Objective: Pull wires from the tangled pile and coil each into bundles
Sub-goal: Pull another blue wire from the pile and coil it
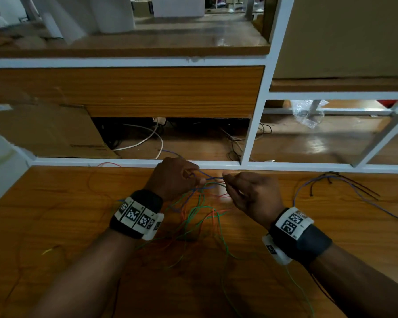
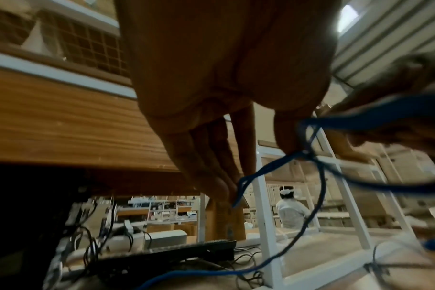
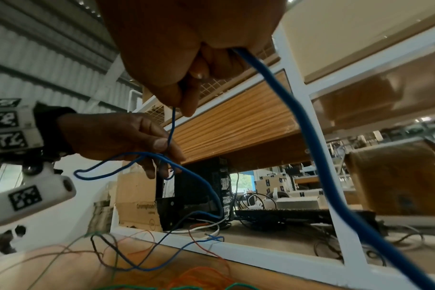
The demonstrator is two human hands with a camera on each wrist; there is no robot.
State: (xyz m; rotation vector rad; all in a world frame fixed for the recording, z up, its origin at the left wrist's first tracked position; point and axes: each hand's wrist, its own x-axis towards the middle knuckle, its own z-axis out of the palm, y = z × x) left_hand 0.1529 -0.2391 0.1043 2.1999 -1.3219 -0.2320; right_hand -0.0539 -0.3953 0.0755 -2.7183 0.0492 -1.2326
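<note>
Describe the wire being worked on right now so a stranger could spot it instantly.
Start at the wooden table and find the tangled pile between the wrists. Just above it, the left hand and right hand pinch the blue wire; it alone stretches between the fingers, while green, orange and red strands lie loose.

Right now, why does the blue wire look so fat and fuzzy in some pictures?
In both wrist views the blue wire runs close to the very wide lens, so it swells and blurs; in the head view it is a thin line between the left hand and right hand.
</note>
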